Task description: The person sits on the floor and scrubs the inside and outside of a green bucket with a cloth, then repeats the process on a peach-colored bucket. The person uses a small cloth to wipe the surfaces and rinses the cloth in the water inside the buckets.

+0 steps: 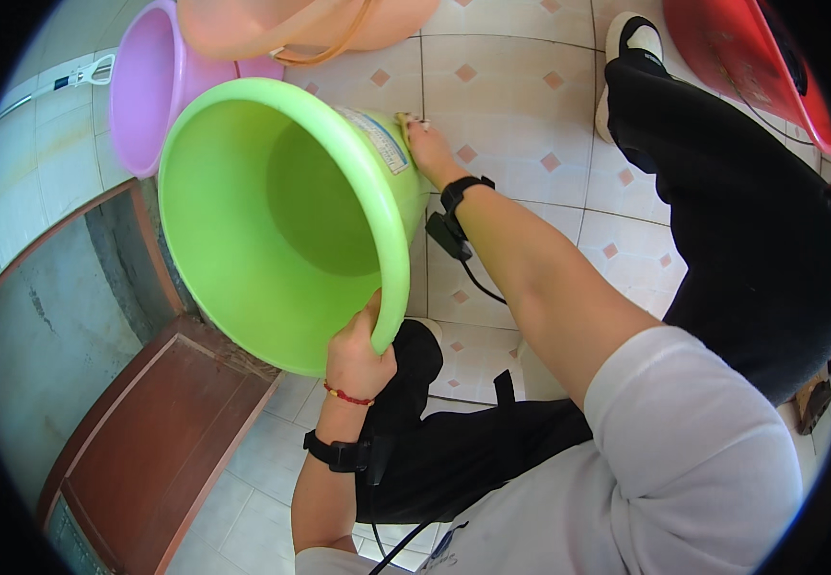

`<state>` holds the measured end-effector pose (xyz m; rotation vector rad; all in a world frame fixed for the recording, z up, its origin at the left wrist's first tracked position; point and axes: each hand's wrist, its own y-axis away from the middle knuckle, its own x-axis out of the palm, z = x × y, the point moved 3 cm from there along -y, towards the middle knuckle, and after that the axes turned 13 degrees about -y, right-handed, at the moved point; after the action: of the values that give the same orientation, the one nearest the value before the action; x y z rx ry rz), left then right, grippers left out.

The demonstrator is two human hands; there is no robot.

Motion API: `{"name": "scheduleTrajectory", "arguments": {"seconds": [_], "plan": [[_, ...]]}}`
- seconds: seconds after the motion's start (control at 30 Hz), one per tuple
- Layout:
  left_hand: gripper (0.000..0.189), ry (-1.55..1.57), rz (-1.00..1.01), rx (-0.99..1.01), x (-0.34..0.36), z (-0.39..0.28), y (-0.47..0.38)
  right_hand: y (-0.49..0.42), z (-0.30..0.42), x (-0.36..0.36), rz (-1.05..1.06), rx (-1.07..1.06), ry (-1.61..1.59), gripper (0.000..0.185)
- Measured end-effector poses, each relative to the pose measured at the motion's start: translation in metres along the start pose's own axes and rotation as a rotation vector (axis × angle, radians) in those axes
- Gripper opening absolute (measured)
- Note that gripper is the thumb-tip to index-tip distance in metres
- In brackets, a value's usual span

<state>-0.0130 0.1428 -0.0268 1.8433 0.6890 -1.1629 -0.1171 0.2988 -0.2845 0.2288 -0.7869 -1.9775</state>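
Observation:
A large green plastic bucket (pixel 243 237) is tilted on its side before me, its open mouth facing left and towards me. My left hand (pixel 361 348) grips the near edge of its rim. With a yellowish cloth (pixel 402 129) under its fingers, my right hand (pixel 428 147) presses on the outer wall near the base, beside a printed label (pixel 379 140). Part of the cloth is hidden by the hand and the bucket.
A purple plastic bucket (pixel 144 93) and a peach-coloured tub (pixel 315 25) stand beyond. At the upper right is a red plastic basin (pixel 746 65). A brown wooden door (pixel 164 438) is at the lower left, and tiled floor (pixel 502 93) shows ahead.

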Motion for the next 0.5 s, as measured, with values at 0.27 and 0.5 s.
{"name": "scheduleTrajectory", "arguments": {"seconds": [0.27,0.5], "plan": [[0.035,-0.037,-0.031,-0.004,-0.001,-0.002,0.000,0.082,-0.057,0.010,-0.197,0.303,-0.251,0.059],[0.028,-0.011,-0.082,-0.080,0.002,0.003,0.003,0.189,0.005,0.023,0.071,0.604,-0.666,0.054]]}}
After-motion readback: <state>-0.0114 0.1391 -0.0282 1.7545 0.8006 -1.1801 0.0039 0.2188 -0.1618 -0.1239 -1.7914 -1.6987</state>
